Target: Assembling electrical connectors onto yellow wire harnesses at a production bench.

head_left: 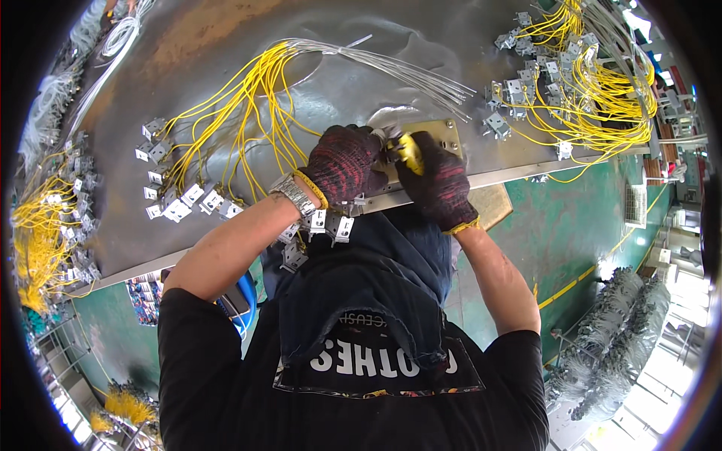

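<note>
My left hand [344, 164], in a dark red-and-black knitted glove, is closed at the table's front edge. Its fingertips meet a small metal part whose kind I cannot make out. My right hand [436, 182], gloved alike, is closed around a hand tool with a yellow-and-black handle [410, 154]; its working end is partly hidden between the hands. Beneath both hands lies a brass-coloured metal plate [444, 137]. A bundle of yellow wires [259, 90] fans out left of my left hand, ending in metal brackets [175, 207]. More brackets [341, 228] hang over the edge below that hand.
Another heap of yellow wires with brackets [613, 98] lies at the table's far right. More wired brackets [49, 218] crowd the left side. The metal table's front edge [526, 173] runs just before my body. Grey bundles [613, 342] stand on the right over the green floor [553, 218].
</note>
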The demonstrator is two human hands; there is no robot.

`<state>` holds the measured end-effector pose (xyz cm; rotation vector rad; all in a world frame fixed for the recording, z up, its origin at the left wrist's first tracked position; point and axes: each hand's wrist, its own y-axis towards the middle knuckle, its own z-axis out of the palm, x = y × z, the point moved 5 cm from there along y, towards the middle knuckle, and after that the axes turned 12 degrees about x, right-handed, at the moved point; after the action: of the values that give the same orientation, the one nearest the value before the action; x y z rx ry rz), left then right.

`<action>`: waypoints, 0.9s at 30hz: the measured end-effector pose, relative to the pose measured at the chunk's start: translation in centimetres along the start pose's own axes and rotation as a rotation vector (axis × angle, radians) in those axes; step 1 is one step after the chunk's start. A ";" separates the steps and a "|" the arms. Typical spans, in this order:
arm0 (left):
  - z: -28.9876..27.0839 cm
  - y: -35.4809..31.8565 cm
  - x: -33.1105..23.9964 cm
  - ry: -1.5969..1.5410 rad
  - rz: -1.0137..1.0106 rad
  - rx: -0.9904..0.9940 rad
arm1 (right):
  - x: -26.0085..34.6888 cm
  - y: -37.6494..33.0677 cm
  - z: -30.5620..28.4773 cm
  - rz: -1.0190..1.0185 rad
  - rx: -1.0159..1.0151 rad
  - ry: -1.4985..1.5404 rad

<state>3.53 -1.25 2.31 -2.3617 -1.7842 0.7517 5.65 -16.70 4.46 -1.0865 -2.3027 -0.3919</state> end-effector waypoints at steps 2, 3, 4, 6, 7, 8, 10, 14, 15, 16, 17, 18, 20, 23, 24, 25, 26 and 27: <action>0.8 0.0 0.6 0.058 -0.078 0.052 | 1.2 0.1 0.1 0.018 0.091 -0.054; 1.3 0.1 0.8 0.017 -0.028 -0.099 | 1.5 0.0 0.4 -0.040 0.086 -0.085; 1.0 -0.3 0.6 -0.024 0.021 -0.248 | 1.8 -0.1 0.5 -0.097 0.082 -0.116; 1.3 0.6 0.3 0.012 0.003 -0.281 | 1.8 -0.3 0.3 -0.156 0.062 -0.118; 0.8 0.9 -0.4 -0.007 0.047 -0.261 | 1.2 -0.5 0.3 -0.092 0.090 -0.087; 0.4 0.8 -0.4 -0.025 0.076 -0.245 | 1.0 -0.4 0.3 -0.043 0.122 -0.053; 2.5 2.7 0.6 0.063 0.124 -0.298 | -0.5 -1.1 0.5 -0.038 0.117 0.011; -0.5 1.4 -1.4 0.022 0.106 -0.151 | -3.5 -2.4 -0.4 0.043 0.208 0.297; -0.5 1.2 -1.3 -0.035 0.150 -0.219 | -5.7 -2.6 0.3 0.232 0.360 0.505; -0.5 1.0 -1.0 -0.094 0.190 -0.288 | -5.7 -2.9 -0.6 0.231 0.366 0.504; -0.4 1.1 -1.0 -0.099 0.192 -0.290 | -5.6 -3.5 -1.7 0.302 0.372 0.742; -0.2 1.3 -0.9 -0.139 0.196 -0.276 | -5.6 -4.1 -2.2 0.373 0.374 0.980; -0.2 1.3 -1.1 -0.180 0.201 -0.260 | -4.9 -4.3 -3.6 0.310 0.334 0.928; 0.0 1.2 -1.4 -0.107 0.196 -0.312 | -3.2 -4.5 -5.8 0.300 0.399 0.564; 0.7 1.7 -1.2 -0.089 0.209 -0.305 | -3.2 -4.5 -5.6 0.300 0.401 0.565; 0.6 1.9 -1.5 -0.071 0.229 -0.298 | -2.5 -4.3 -6.2 0.108 0.300 0.346; 0.6 2.0 -1.7 -0.073 0.235 -0.297 | -1.4 -4.2 -6.7 -0.082 0.199 0.126; 0.6 2.1 -1.8 -0.087 0.241 -0.304 | -1.1 -4.3 -6.7 -0.076 0.196 0.123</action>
<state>4.74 -3.72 1.68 -2.8221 -1.7776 0.6562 5.36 -23.28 9.05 -0.8572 -2.2247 -0.2480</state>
